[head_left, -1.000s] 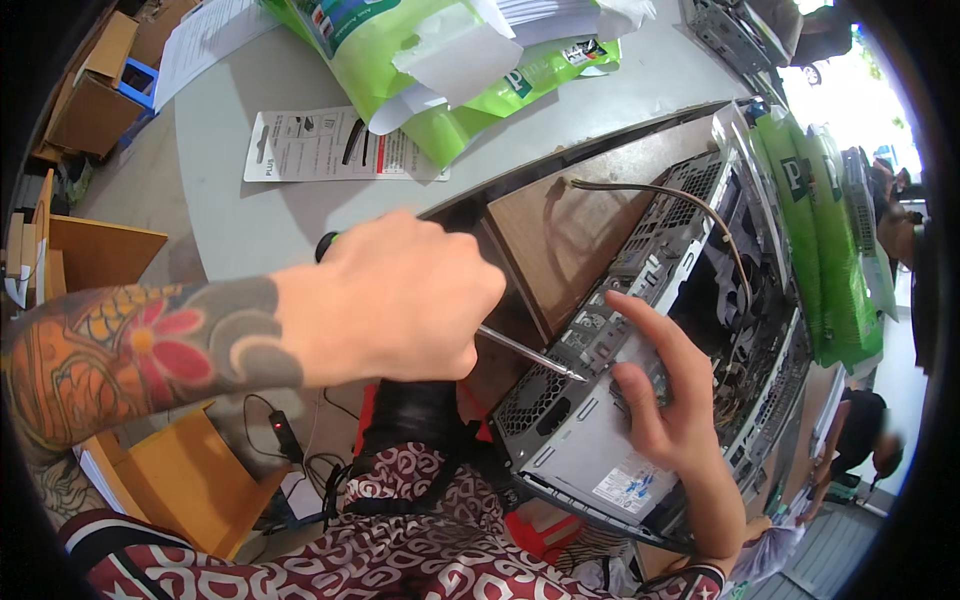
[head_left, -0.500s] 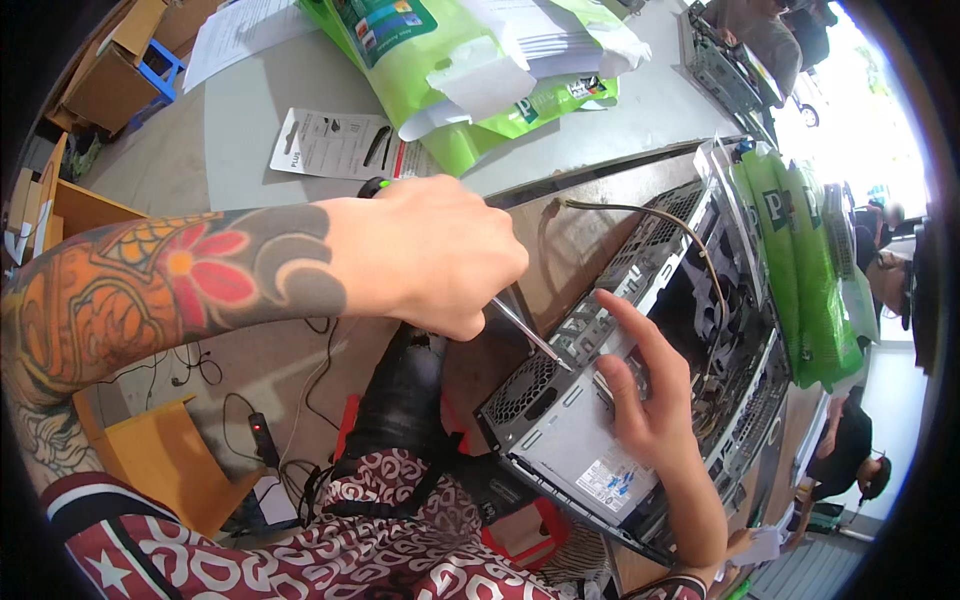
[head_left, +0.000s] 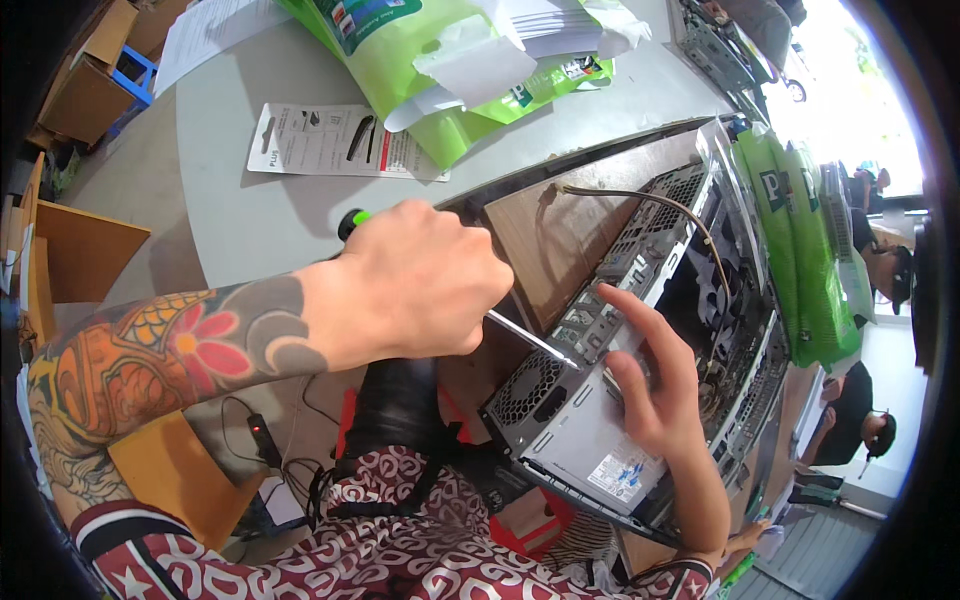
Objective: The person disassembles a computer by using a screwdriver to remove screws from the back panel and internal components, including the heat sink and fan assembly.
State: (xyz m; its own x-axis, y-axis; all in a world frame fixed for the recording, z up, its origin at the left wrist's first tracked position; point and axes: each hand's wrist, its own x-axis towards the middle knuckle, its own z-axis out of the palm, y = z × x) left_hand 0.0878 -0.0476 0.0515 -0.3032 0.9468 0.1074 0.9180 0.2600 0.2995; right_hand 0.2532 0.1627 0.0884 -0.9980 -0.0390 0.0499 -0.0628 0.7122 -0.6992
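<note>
A screwdriver [head_left: 524, 333] is gripped in my left hand [head_left: 425, 290], fingers closed round its handle; the black and green handle end sticks out behind the fist. Its shaft slants down to the right, and the tip meets or nearly meets the edge of the silver power supply [head_left: 575, 438] by the fan grille. The power supply sits in an opened desktop computer case [head_left: 645, 265], tilted across the bench. Over the power supply rests my right hand [head_left: 660, 395], thumb and forefinger spread near the screwdriver tip; its other fingers are hidden.
Green and white plastic packages [head_left: 470, 100] lie on the grey table [head_left: 225, 210] beside a white blister card [head_left: 335, 142]. More green packages [head_left: 800, 260] stand right of the case. A loose cable [head_left: 650, 195] arches over it. Other people [head_left: 850, 415] are at the right.
My left hand has shifted slightly left with the screwdriver, whose tip stays at the power supply's edge. My right hand keeps nearly the same place on it. The whole view has shifted a little.
</note>
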